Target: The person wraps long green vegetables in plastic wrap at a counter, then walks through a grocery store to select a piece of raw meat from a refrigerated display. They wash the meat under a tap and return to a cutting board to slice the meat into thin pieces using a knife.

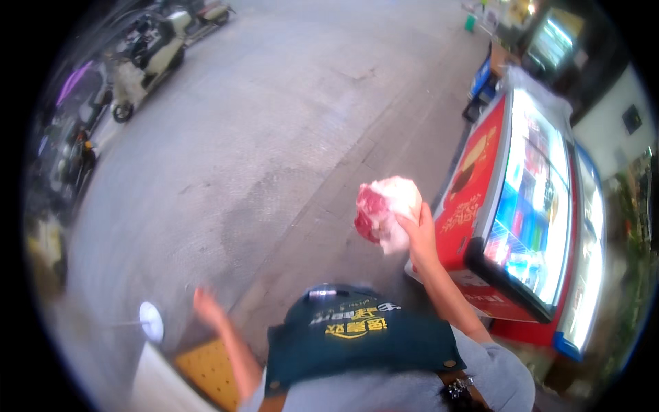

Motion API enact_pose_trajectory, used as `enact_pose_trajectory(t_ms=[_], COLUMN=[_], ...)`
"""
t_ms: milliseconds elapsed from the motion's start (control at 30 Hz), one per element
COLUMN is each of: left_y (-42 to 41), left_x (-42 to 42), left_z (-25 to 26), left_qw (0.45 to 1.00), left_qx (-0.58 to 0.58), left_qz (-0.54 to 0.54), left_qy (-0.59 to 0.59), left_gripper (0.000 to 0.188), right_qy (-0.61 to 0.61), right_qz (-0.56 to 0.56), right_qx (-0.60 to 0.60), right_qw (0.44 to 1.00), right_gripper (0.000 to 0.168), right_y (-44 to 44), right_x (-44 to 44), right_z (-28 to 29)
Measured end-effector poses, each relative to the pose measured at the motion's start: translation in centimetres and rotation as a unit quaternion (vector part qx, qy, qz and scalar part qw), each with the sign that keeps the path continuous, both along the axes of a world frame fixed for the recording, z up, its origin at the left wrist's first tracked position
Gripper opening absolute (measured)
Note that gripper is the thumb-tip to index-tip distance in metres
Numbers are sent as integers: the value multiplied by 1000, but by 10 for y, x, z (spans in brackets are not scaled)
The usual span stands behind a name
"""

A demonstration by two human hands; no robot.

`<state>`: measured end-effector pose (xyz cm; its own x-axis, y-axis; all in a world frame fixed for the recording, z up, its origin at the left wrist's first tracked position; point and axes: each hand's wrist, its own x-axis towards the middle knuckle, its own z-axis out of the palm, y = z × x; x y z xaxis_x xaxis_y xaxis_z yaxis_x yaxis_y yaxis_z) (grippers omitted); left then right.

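A piece of raw meat [388, 213], dark red on its left side with pale fat on the right, is held up in my right hand [419, 234], whose thumb and fingers grip its right edge. My left hand [207, 306] hangs low at the left over the pavement, blurred; it seems to hold nothing, and its finger pose is hard to make out. A dark green apron [360, 342] with yellow and white lettering covers my front, and a pen [327, 293] is clipped at its upper edge.
Red ice-cream chest freezers [471, 180] with lit glass tops stand close on my right. Scooters [149, 64] are parked at the upper left. A yellow perforated panel [211, 371], a white board [162, 383] and a round white disc [152, 322] lie at the lower left.
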<state>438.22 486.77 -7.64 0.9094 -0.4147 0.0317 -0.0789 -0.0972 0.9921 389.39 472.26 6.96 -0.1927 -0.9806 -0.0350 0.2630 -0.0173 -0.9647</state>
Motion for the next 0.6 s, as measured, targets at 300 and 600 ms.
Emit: enact_pose_trajectory(t_ms=[300, 600], left_y=[-459, -798], left_x=[-370, -427], left_z=[132, 73], left_qw=[680, 523], left_qx=[59, -137], left_qz=[-684, -679], left_qy=[255, 497], left_gripper=[60, 72], right_qy=[187, -89], right_qz=[-68, 54], right_qx=[-91, -21], right_qw=[976, 994], right_gripper=[36, 33], right_y=[-301, -648], right_x=[-58, -131], right_z=[13, 35])
